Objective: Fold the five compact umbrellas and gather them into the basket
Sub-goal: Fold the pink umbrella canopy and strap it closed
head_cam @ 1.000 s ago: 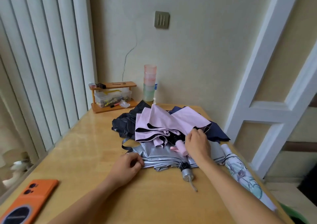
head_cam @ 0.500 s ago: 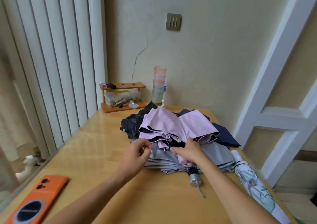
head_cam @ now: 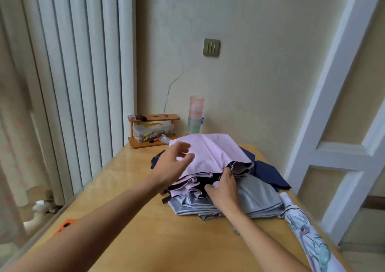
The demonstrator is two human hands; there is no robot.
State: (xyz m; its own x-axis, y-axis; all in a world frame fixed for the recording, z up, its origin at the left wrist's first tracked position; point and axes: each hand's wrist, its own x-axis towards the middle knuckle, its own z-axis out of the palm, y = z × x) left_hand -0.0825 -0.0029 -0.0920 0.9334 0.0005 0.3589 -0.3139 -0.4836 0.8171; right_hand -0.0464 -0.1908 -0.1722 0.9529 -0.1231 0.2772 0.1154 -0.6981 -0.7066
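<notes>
- Right hand [head_cam: 224, 190] grips the bunched pleats of the pink umbrella [head_cam: 212, 153] at centre frame, fingers curled into the black lining. My left hand [head_cam: 173, 165] hovers over the pink panel's upper left, fingers loose, holding nothing.
- The pink umbrella lies on top of the heap, on the silver umbrella [head_cam: 256, 196]. The navy umbrella [head_cam: 268, 171] spreads out behind it toward the right.
- A white printed umbrella [head_cam: 308, 238], already rolled, lies at lower right on the wooden table [head_cam: 145, 219]. I see no basket anywhere in the frame.
- I judge the right-hand pinch should serve as my anchor while the left hand smooths each panel flat, all turned one way round the shaft.
- I would lift the pink one clear of the silver cloth before wrapping, or I may gather both fabrics together.
- The slick canopy will probably slide, so short strokes toward the pinch suit better than long sweeps.
</notes>
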